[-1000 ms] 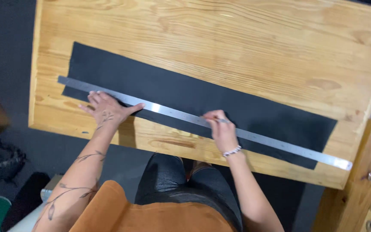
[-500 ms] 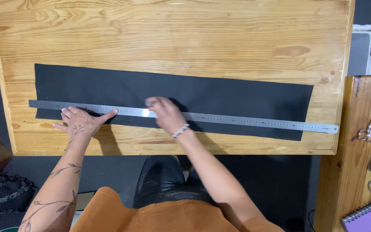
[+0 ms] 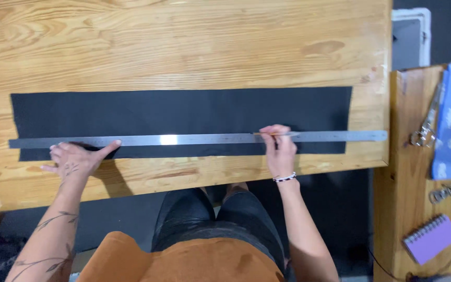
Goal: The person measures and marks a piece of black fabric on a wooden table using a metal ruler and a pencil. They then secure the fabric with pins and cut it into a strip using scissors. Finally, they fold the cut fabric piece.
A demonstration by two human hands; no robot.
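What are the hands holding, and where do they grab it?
The right hand pinches a thin pencil-like stick near its back end, lying along the metal ruler. The left hand grips nothing; it presses flat on the ruler's left part.

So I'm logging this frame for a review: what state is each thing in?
Black sheet: flat on the wooden table, unrolled.
Metal ruler: lying along the sheet's near edge.
Left hand: fingers spread, pressing the ruler down.
Right hand: pinching a thin pencil-like tool against the ruler.
Scissors: shut, on the side table.
Purple notebook: closed.
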